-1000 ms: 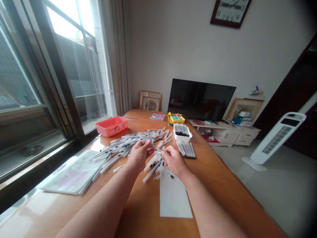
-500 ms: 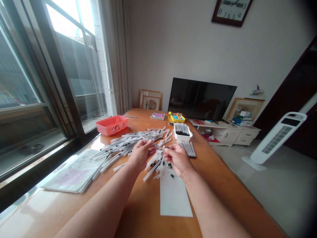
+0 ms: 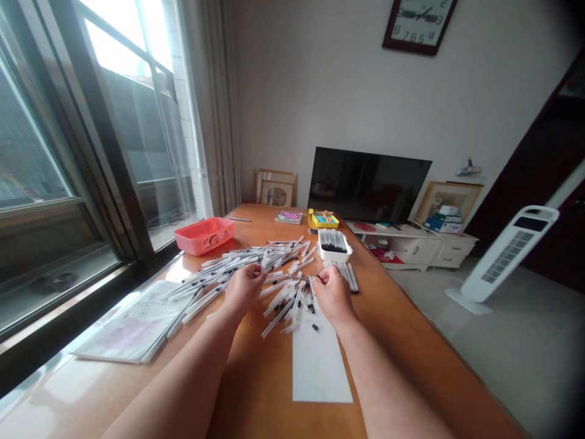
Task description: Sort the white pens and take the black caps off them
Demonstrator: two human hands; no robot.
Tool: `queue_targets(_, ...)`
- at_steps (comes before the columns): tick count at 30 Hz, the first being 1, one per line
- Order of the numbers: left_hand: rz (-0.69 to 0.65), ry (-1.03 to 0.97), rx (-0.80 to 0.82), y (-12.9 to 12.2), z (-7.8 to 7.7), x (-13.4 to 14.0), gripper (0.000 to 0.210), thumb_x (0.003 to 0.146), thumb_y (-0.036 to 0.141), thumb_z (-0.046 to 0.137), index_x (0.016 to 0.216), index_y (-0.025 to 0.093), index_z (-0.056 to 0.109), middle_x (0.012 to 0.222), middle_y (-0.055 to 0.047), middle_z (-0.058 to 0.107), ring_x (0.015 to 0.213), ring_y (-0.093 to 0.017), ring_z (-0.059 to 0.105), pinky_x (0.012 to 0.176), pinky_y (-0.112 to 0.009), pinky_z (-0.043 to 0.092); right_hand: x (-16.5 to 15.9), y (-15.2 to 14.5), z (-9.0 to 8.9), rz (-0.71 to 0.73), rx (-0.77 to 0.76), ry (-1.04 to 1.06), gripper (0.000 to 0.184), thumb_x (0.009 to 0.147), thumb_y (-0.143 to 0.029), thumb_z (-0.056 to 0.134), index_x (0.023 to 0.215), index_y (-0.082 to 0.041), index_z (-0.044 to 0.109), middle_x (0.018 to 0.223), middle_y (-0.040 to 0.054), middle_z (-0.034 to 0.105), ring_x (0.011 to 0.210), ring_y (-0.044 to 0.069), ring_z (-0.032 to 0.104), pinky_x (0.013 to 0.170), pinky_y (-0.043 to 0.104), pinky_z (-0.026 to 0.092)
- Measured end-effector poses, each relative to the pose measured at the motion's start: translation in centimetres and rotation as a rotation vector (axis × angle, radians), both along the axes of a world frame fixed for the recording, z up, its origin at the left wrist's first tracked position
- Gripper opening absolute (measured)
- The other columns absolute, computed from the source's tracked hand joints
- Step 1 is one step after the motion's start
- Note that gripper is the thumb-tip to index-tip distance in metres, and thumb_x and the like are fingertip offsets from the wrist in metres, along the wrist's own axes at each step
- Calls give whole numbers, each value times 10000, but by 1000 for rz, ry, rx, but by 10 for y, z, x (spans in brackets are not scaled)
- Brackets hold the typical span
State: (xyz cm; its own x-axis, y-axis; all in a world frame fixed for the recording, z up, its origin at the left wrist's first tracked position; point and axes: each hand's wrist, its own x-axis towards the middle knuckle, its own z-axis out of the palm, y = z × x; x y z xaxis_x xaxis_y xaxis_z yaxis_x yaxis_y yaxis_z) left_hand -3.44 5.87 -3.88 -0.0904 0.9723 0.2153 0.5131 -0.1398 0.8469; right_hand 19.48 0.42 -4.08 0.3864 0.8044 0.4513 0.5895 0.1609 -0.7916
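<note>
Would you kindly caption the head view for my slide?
Two hands, left hand and right hand, work over scattered white pens on a wooden table.

A home living room: a television (image 3: 368, 185) on a low white cabinet (image 3: 418, 246), a wall clock (image 3: 419, 24), framed pictures (image 3: 275, 188), curtains (image 3: 219, 103) and a wooden table (image 3: 256, 390).

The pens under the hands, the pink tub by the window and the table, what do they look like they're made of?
Pens: likely plastic, thin white barrels with black ends, matte.
Pink tub: probably moulded plastic, with an even salmon colour and a rounded rim.
Table: wood or wood veneer, orange-brown with a glossy finish that mirrors the window light; which one cannot be told.
</note>
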Motion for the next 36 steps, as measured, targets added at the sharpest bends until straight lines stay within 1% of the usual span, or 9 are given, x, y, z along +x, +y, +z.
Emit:
queue_targets(5,-97,379,-16,-3,-4,7,224,834,418,617,794,231,733,727,-38,701,727,-200,622,630,-265,370,-11,2,-12,45,-14,-115,81,756,-248,603,777,-235,525,680,-10,618,626,176,563,606,275,398)
queue_targets(9,-16,432,43,7,-3,-6,242,874,306,522,927,238,748,928,-68,752,866,-228,649,708,-280,400,-17,6,-21,153,-62,-73,105,752,-238,645,851,-220,616,750,14,676,687,186,620,662,283,455)
queue_targets(13,99,480,52,17,-6,-27,269,808,224,531,984,252,733,1014,-95,745,909,-267,649,717,-306,395,-24,5,-25,326,-87,7,206,761,-229,686,960,-231,736,879,56,744,794,221,678,752,326,511)
queue_targets(17,79,614,50,16,-6,-34,267,761,230,573,973,261,733,1062,-109,734,936,-284,635,734,-313,392,-29,0,-22,463,-83,100,285,767,-198,690,1024,-277,786,927,44,770,849,240,702,772,337,538)
queue_targets(21,51,666,40,13,-4,-32,245,724,218,600,917,260,746,1024,-111,727,922,-285,622,759,-318,392,-32,-4,-17,498,-90,94,349,751,-171,693,1065,-284,795,941,40,781,860,244,715,800,338,544)
queue_targets(25,15,616,21,13,-2,-31,159,700,214,626,793,250,750,910,-106,722,842,-272,615,734,-315,385,-34,-6,-15,516,-83,62,363,792,-190,649,1119,-281,782,973,50,782,881,248,721,797,338,541)
queue_targets(30,-24,521,24,11,2,-27,114,708,226,633,741,237,742,824,-87,721,774,-243,602,713,-308,376,-33,-3,-16,440,-36,89,243,817,-226,624,995,-247,788,869,50,766,830,238,710,767,331,530)
queue_targets(33,-89,298,24,5,8,-17,112,728,272,637,758,217,729,753,-59,699,716,-219,583,674,-297,375,-30,0,-14,380,-55,264,193,853,-314,603,937,-233,756,743,14,714,615,183,662,606,285,504)
queue_targets(36,-253,15,-14,-6,16,-3,146,709,318,682,784,196,712,732,-34,675,703,-196,570,671,-280,401,-25,4,-10,331,-91,511,272,886,-453,575,926,-212,694,782,9,706,505,138,619,471,239,428)
